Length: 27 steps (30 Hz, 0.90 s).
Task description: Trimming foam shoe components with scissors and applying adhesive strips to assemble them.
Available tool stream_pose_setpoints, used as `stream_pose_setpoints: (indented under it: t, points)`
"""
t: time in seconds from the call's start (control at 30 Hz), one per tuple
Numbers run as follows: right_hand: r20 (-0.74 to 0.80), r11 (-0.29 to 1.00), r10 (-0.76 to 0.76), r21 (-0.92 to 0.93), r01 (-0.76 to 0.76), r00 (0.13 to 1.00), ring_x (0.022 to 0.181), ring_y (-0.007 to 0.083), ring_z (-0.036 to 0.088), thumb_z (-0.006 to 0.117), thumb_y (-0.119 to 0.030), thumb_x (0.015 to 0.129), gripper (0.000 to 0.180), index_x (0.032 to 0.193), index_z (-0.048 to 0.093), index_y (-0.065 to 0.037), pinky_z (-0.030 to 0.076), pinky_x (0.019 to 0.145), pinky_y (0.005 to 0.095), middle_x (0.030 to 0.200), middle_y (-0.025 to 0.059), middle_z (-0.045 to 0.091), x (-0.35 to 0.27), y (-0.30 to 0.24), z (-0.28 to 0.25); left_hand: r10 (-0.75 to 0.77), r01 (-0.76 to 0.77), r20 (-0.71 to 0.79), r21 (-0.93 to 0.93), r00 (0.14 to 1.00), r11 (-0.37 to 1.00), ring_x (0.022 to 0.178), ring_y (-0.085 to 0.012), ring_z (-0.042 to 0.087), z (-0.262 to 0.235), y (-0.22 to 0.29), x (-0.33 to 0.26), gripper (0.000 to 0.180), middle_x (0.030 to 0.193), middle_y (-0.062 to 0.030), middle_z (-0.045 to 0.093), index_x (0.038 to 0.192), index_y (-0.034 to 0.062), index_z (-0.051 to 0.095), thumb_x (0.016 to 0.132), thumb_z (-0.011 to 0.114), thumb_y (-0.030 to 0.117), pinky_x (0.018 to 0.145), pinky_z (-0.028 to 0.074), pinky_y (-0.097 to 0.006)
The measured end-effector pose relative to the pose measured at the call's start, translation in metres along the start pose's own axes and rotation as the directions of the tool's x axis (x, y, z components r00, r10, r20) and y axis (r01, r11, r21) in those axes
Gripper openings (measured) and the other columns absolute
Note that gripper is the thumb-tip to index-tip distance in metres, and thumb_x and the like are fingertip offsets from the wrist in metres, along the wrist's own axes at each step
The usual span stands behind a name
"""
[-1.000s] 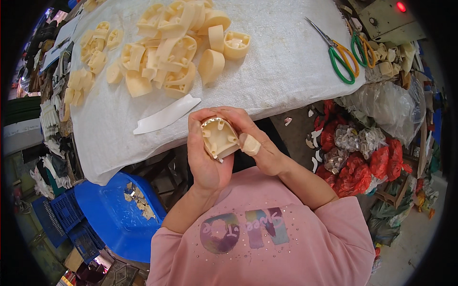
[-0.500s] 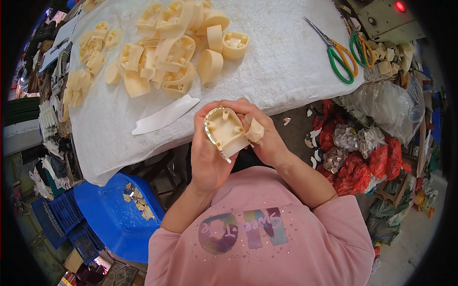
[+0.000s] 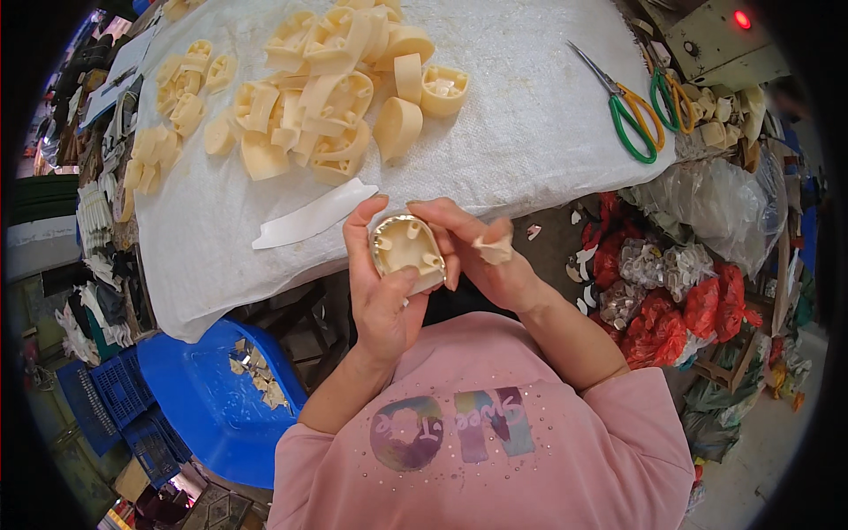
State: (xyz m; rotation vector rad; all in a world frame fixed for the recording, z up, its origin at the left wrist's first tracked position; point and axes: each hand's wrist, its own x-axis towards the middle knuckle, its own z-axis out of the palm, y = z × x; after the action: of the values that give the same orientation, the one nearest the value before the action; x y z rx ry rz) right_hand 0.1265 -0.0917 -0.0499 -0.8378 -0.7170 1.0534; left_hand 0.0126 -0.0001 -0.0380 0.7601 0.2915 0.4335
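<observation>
Since the earlier frame, the right hand (image 3: 484, 252) has drawn a small cream scrap (image 3: 495, 250) away from the cream plastic part (image 3: 406, 250) and pinches it between thumb and fingers. The left hand (image 3: 384, 287) is closed around the part, holding it just off the table's (image 3: 548, 132) near edge, below the white strip (image 3: 314, 215).

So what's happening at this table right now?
A person in a pink shirt holds a cream D-shaped plastic part in the left hand, open side up. The right hand steadies its edge and pinches a small cream scrap. A pile of similar parts lies on the white cloth, with green-handled scissors to the right.
</observation>
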Motion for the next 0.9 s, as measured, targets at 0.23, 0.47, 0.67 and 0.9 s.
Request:
stream_pose_setpoints:
  t: [0.23, 0.47, 0.67, 0.9]
  points:
    - [-0.125, 0.949, 0.304, 0.127, -0.289, 0.944, 0.060, 0.0046, 0.057, 0.052, -0.034, 0.092, 0.034, 0.109, 0.058, -0.005, 0.045, 0.036, 0.0146, 0.091, 0.0047, 0.056, 0.009, -0.021, 0.001, -0.026, 0.035, -0.083, 0.107, 0.996, 0.994, 0.103, -0.0259, 0.053, 0.025, 0.006, -0.002, 0.078, 0.116, -0.0155, 0.043, 0.138, 0.0116, 0.018, 0.066, 0.046, 0.006, 0.074, 0.053, -0.037]
    - [-0.188, 0.980, 0.103, -0.146, -0.132, 0.977, 0.050, 0.0052, 0.053, 0.047, -0.026, 0.096, 0.024, 0.108, 0.056, -0.007, 0.042, 0.036, 0.0168, 0.084, 0.0032, 0.060, 0.000, -0.013, 0.010, -0.055, 0.063, -0.057, 0.144, 0.997, 0.988, 0.100, -0.0231, 0.052, 0.025, 0.006, -0.006, 0.073, 0.112, -0.0140, 0.044, 0.134, 0.0094, 0.020, 0.066, 0.046, 0.006, 0.078, 0.051, -0.036]
    - [-0.041, 0.810, -0.222, -0.564, 0.161, 0.974, 0.105, 0.0144, 0.048, 0.041, -0.025, 0.098, 0.035, 0.129, 0.042, -0.009, 0.045, 0.081, 0.0251, 0.111, 0.0054, 0.051, -0.006, 0.009, 0.007, 0.080, -0.039, -0.152, 0.257, 0.985, 0.966, 0.096, -0.0223, 0.053, 0.028, -0.001, -0.002, 0.068, 0.110, -0.0139, 0.044, 0.133, 0.0092, 0.022, 0.069, 0.044, 0.003, 0.073, 0.052, -0.036]
    - [-0.134, 0.978, 0.210, 0.019, -0.209, 0.969, 0.097, 0.0077, 0.049, 0.038, -0.053, 0.095, 0.064, 0.139, 0.034, -0.006, 0.037, 0.067, 0.0148, 0.119, 0.0032, 0.048, -0.011, 0.001, 0.009, 0.026, -0.024, -0.067, 0.032, 0.997, 0.999, 0.099, -0.0184, 0.054, 0.020, 0.008, 0.000, 0.065, 0.110, -0.0118, 0.047, 0.133, 0.0114, 0.020, 0.074, 0.045, -0.003, 0.083, 0.049, -0.032]
